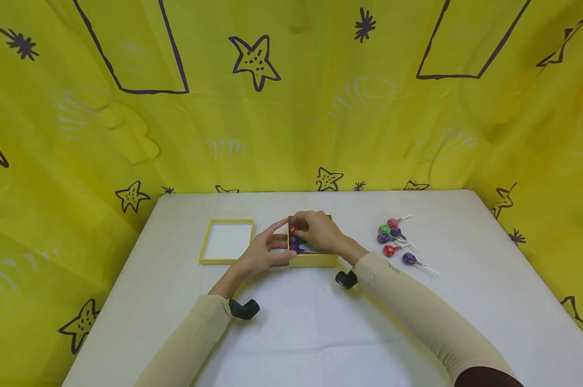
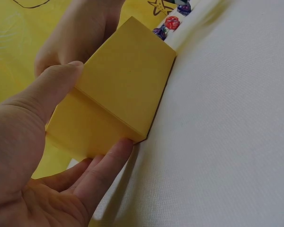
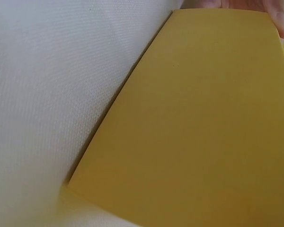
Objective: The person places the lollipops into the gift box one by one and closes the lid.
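My left hand (image 1: pixel 261 252) holds the yellow box (image 1: pixel 313 260) by its left side, near the middle of the head picture. The thumb (image 2: pixel 47 90) presses on the upper edge of the wall and the other fingers (image 2: pixel 102 165) lie curled along the lower corner, so this hand grips the box. The box stands on the white table (image 1: pixel 291 322).

My right hand (image 1: pixel 319 231) is over the open top of the box and its fingers are bent down into it. They touch a red lollipop (image 1: pixel 293 228) at the left inner side, and I think they pinch it, but I cannot tell this surely. Under it lies a purple lollipop (image 1: pixel 295 244), also inside the box. In the right wrist picture only the yellow wall of the box fills the frame, with a fingertip (image 3: pixel 280 21) in the upper right corner.

The lid (image 1: pixel 226 241) lies open side up on the table, just left of my left hand. To the right of the box, apart from it, a small group of lollipops (image 1: pixel 393 236) lies on the table, red, green and purple ones, with white sticks. Behind the table hangs a yellow curtain (image 1: pixel 291 97) with drawn stars
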### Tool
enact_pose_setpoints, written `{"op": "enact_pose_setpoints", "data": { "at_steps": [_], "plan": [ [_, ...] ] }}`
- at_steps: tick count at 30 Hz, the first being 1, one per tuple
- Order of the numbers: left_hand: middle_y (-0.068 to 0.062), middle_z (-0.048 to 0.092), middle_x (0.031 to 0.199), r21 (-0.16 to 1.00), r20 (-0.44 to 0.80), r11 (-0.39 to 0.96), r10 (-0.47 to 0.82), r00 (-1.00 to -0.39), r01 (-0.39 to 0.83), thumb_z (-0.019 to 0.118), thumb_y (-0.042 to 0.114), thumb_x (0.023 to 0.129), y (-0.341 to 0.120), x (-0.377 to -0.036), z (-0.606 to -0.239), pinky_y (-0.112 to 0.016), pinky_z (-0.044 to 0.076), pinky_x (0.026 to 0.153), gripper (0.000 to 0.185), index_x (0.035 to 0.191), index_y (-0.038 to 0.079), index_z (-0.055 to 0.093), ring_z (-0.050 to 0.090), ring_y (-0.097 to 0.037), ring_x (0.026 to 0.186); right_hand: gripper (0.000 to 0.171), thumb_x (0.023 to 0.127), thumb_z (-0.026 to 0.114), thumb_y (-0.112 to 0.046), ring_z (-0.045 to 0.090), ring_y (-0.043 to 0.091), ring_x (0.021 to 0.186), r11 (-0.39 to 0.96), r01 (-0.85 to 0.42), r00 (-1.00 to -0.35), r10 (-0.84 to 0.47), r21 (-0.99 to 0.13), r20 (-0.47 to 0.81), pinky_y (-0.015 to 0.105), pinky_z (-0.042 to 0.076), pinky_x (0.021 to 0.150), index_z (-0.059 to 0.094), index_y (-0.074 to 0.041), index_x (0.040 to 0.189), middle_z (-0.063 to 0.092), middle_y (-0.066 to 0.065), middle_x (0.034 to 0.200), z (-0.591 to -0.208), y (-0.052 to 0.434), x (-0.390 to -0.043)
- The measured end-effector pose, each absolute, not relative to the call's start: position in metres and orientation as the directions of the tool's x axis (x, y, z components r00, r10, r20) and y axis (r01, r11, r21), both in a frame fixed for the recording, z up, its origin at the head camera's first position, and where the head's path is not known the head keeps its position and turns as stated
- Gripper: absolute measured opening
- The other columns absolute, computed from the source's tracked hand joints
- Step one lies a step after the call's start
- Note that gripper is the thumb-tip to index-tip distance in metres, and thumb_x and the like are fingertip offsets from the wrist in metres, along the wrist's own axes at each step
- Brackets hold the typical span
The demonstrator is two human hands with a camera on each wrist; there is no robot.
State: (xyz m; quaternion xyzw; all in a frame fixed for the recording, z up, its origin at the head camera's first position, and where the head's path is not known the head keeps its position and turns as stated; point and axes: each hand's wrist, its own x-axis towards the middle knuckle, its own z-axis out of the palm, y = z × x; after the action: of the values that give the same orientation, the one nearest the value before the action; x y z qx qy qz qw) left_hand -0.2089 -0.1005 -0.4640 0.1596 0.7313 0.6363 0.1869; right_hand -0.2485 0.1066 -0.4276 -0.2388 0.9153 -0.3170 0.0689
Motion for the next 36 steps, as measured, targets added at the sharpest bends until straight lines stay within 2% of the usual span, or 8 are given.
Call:
{"op": "enact_pose_setpoints", "data": {
  "at_steps": [16,24,30,36],
  "plan": [
    [-0.028,0.044,0.151,0.989,-0.089,0.145,0.478,-0.874,-0.022,0.077,0.008,0.093,-0.100,-0.208,-0.465,-0.041,0.060,0.088,0.087,0.163,0.028,0.028,0.055,-0.039,0.130,0.026,0.098,0.068,-0.005,0.070,0.023,0.109,0.659,-0.367,-0.872,-0.490,-0.657,-0.004,0.043,0.053,0.102,0.070,-0.004,0.124,0.075,0.009,0.115,-0.423,0.112,-0.245],
    [-0.025,0.048,0.149,0.988,-0.098,0.155,0.460,-0.883,-0.029,0.078,0.009,0.092,-0.099,-0.208,-0.464,-0.041,0.060,0.088,0.087,0.163,0.029,0.030,0.056,-0.037,0.129,0.032,0.095,0.074,-0.008,0.069,0.027,0.106,0.652,-0.449,-0.821,-0.570,-0.611,-0.005,0.041,0.057,0.094,0.069,-0.005,0.127,0.074,0.013,0.116,-0.406,0.127,-0.247],
    [-0.025,0.048,0.149,0.984,-0.118,0.174,0.444,-0.888,-0.043,0.079,0.012,0.092,-0.099,-0.208,-0.464,-0.042,0.059,0.091,0.088,0.163,0.029,0.030,0.055,-0.038,0.130,0.035,0.095,0.074,-0.009,0.070,0.028,0.102,0.600,-0.550,-0.762,-0.646,-0.581,0.054,0.039,0.060,0.087,0.067,-0.002,0.129,0.073,0.016,0.116,-0.392,0.147,-0.246],
    [-0.024,0.048,0.150,0.981,-0.131,0.189,0.433,-0.892,-0.053,0.080,0.013,0.091,-0.098,-0.208,-0.463,-0.041,0.058,0.094,0.089,0.163,0.029,0.030,0.055,-0.036,0.130,0.036,0.093,0.077,-0.010,0.068,0.030,0.103,0.610,-0.580,-0.762,-0.641,-0.540,0.093,0.039,0.060,0.082,0.068,-0.003,0.128,0.072,0.010,0.116,-0.380,0.174,-0.240]
  ]
}}
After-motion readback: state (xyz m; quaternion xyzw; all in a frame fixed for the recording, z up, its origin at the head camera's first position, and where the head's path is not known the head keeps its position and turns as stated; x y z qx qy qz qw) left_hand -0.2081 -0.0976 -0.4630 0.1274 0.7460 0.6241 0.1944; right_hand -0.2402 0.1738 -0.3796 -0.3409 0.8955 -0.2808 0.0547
